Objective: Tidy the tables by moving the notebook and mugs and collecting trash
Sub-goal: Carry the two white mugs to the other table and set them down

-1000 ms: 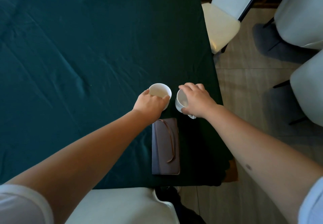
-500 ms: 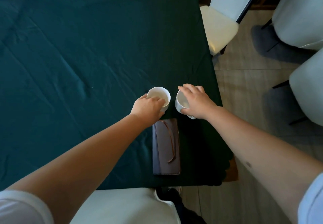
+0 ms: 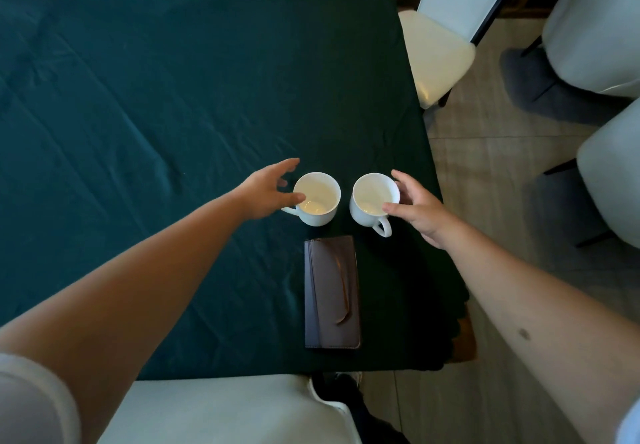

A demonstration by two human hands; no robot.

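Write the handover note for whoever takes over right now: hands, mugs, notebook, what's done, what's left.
Left hand: open, spread beside the left mug, thumb at its rim, no grip.
Right hand: open, fingertips at the right mug, no grip.
Both mugs stand upright and apart on the green tablecloth; the notebook lies closed just in front of them.
Done: mugs and notebook grouped.
Left: trash; none in view.

Both bare arms reached forward over the near edge of the table, forearms converging toward its right side. The left hand (image 3: 266, 189) was spread wide — fingers fanned, thumb pointing right, palm turned inward, gripping nothing. The right hand (image 3: 417, 206) was likewise loose and uncurled — thumb and forefinger apart, palm facing left. Pale short sleeves showed at both upper arms.
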